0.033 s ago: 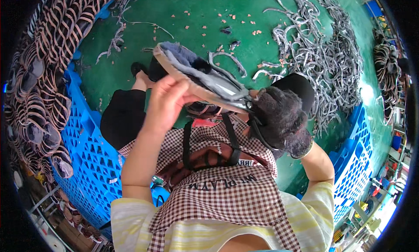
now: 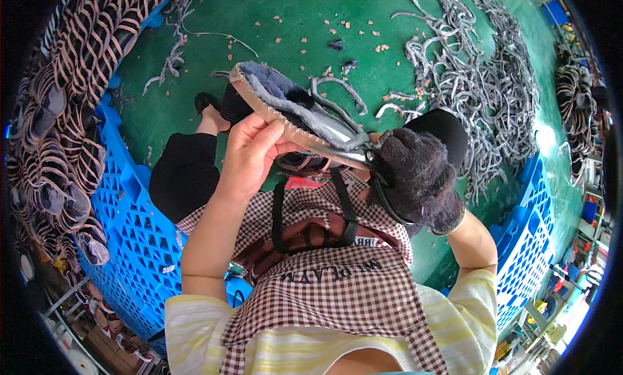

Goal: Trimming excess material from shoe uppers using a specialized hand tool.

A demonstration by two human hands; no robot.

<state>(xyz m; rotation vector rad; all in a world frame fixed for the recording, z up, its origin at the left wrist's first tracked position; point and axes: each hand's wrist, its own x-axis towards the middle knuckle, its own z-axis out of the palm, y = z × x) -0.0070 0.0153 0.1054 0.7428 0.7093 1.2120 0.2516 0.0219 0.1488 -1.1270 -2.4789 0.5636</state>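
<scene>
Holds with the bare left hand (image 2: pixel 256 146), near the middle toward ten o'clock, one shoe (image 2: pixel 272 96) with grey furry lining. Pinches it firmly at the sole edge (image 2: pixel 295 135), with thumb on the near side and other fingers mostly hidden. Keeps the shoe tilted, with one end pointing to eleven o'clock and the other reaching down toward two o'clock. Shows along this pale sole edge a row of small light stitches.

Wears on the right hand (image 2: pixel 412 164), at three o'clock, a dark grey fuzzy glove (image 2: pixel 441 209). Curls this hand around a dark tool (image 2: pixel 388 206) with a looped handle (visible only in part, so cannot tell exactly of which kind), just at the lower end of the shoe. Cannot tell if the gloved fingers also press on the shoe. Has both hands apart, with the shoe between.

Wears also a checked apron (image 2: pixel 337 284) at six o'clock. Can see, from nine to eleven o'clock, a big pile of dark shoe-like pieces (image 2: pixel 58 174) with tan edges; beside it, near nine o'clock, a blue plastic pallet (image 2: pixel 133 206); between three and four, a second blue pallet (image 2: pixel 532 239). Can see at two o'clock, on the green floor (image 2: pixel 259 24), a heap of grey furry strips (image 2: pixel 474 83).
</scene>
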